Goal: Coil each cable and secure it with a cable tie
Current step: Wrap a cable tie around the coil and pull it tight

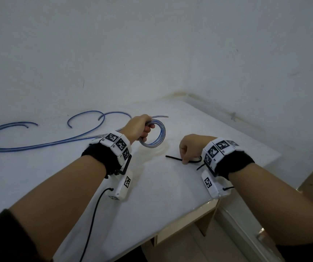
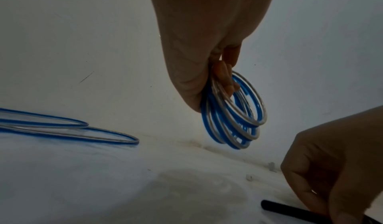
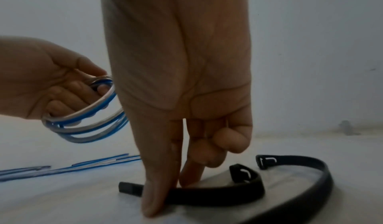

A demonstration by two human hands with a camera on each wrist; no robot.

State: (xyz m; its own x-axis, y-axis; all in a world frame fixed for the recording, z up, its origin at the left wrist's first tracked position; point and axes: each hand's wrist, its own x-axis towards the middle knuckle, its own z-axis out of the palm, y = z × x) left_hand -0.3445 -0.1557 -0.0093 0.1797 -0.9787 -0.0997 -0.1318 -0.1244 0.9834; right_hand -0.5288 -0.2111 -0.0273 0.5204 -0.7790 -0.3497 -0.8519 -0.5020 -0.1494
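White walls meet in a corner behind a white table (image 1: 151, 195). At the table's left, loose blue-and-clear cables (image 1: 38, 144) lie in long curves on the surface. The left hand (image 1: 138, 127) is held above the table with its fingers curled through a coil (image 1: 155, 135) of the same cable, several loops bunched in its grip; in the left wrist view the coil (image 2: 234, 112) hangs below the fingers, off the surface. To the right, the right hand (image 1: 191, 146) reaches down to the table, thumb and forefinger pinching a black tie (image 1: 174, 158) that lies flat there. In the right wrist view that tie (image 3: 217, 196) curves away to a buckle end, and a second tie (image 3: 311, 178) curls just beside it on the table.
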